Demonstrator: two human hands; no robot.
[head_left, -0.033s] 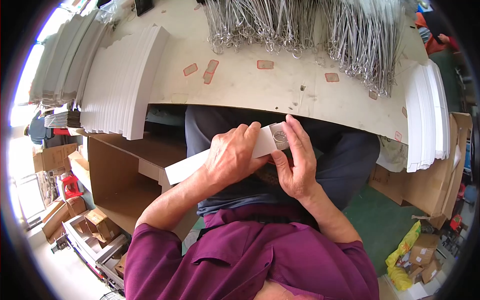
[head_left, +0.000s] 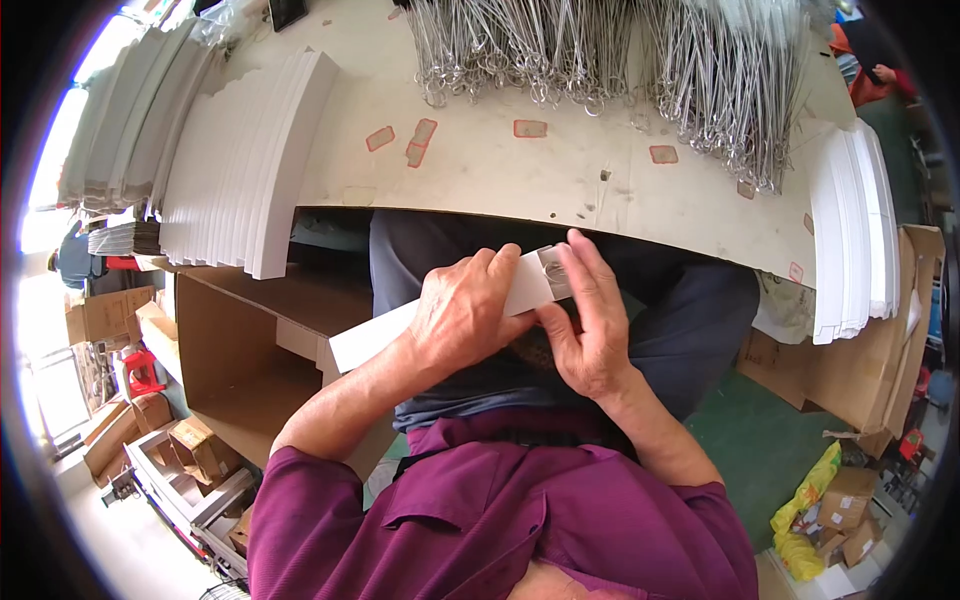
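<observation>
A long, narrow white cardboard box (head_left: pixel 376 335) lies slanted above my lap, just in front of the table edge. My left hand (head_left: pixel 464 308) is closed around it from above. At the box's right end, looped metal wire ends (head_left: pixel 553 268) show inside the opening. My right hand (head_left: pixel 592 325) is beside that end, its fingers stretched upward and thumb apart. The fingers partly cover the opening; whether they touch the box edge is hard to see. On the table ahead lie many thin metal skewers with ring ends (head_left: pixel 520 60), in a large bundle.
Another skewer pile (head_left: pixel 735 100) lies to the right. White flat boxes stand in a row (head_left: pixel 240 170) at left, and more (head_left: pixel 855 230) at right. A brown carton (head_left: pixel 235 360) is below the table at left, another (head_left: pixel 850 350) at right. A person's hand (head_left: pixel 884 75) appears far right.
My right hand has moved slightly left, closer over the box's end, covering more of the wire loops. My left hand and the box have hardly moved.
</observation>
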